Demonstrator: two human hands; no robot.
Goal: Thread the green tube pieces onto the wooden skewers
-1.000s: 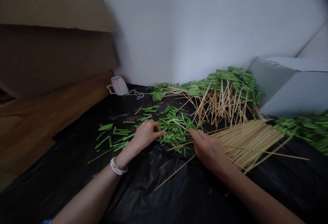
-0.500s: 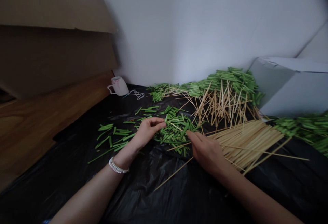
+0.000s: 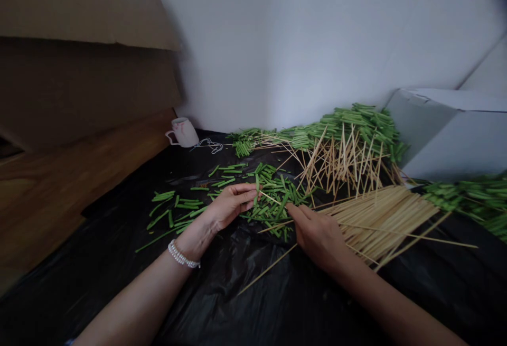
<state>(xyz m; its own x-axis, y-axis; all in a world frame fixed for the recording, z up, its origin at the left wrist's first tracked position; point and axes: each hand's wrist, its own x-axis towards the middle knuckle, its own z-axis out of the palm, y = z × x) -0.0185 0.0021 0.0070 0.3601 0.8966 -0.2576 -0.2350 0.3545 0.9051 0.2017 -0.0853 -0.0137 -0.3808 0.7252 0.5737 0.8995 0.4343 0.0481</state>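
My left hand (image 3: 233,203), with a white bead bracelet on its wrist, pinches a short green stem piece (image 3: 257,182) between thumb and fingers. My right hand (image 3: 317,230) is closed on a thin wooden skewer (image 3: 271,197), whose far end meets the stem piece at my left fingertips. Whether the tip has gone into the stem is too small to tell. Beneath both hands lies a loose heap of cut green stems (image 3: 273,182). A thick bundle of bare skewers (image 3: 388,219) rests just right of my right hand.
Skewers threaded with green stems (image 3: 356,124) are piled against the wall. More green stems (image 3: 475,198) lie at the right, near a white box (image 3: 455,129). A white mug (image 3: 185,132) stands at the back left, beside a cardboard box (image 3: 87,82). Black plastic sheeting (image 3: 237,304) covers the surface.
My left hand has turned slightly, and the stem piece now stands more upright at the skewer's end. My right hand has shifted a little to the left with the skewer.
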